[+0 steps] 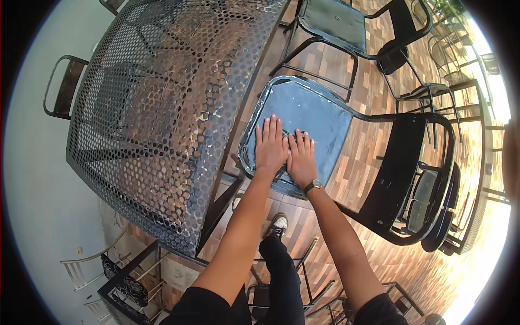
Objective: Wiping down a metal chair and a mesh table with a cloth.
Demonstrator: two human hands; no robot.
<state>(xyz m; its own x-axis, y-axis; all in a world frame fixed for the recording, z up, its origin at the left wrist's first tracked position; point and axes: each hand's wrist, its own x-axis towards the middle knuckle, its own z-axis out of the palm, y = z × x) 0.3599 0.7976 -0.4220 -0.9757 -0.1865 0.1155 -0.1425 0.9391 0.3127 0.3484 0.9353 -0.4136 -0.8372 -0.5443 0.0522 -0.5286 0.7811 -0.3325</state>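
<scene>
My left hand (pixel 270 144) and my right hand (pixel 301 158) lie palm down, side by side, on the seat of a metal chair (pixel 325 118). Their fingers are extended and point away from me; the two thumbs are close together. A dark-strapped watch is on my right wrist. The seat is blue-grey with worn, scratched edges, and the chair's black backrest (pixel 392 170) stands to the right. Under my hands a small dark patch of the seat is partly hidden. No loose object shows in either hand.
A perforated metal table (pixel 170 122) with peeling paint stands close on the left. Another black metal chair (pixel 335 20) is beyond the seat. More chairs stand at right and below, on a wood-patterned floor (pixel 361 146). My shoe (pixel 278 223) is below the seat.
</scene>
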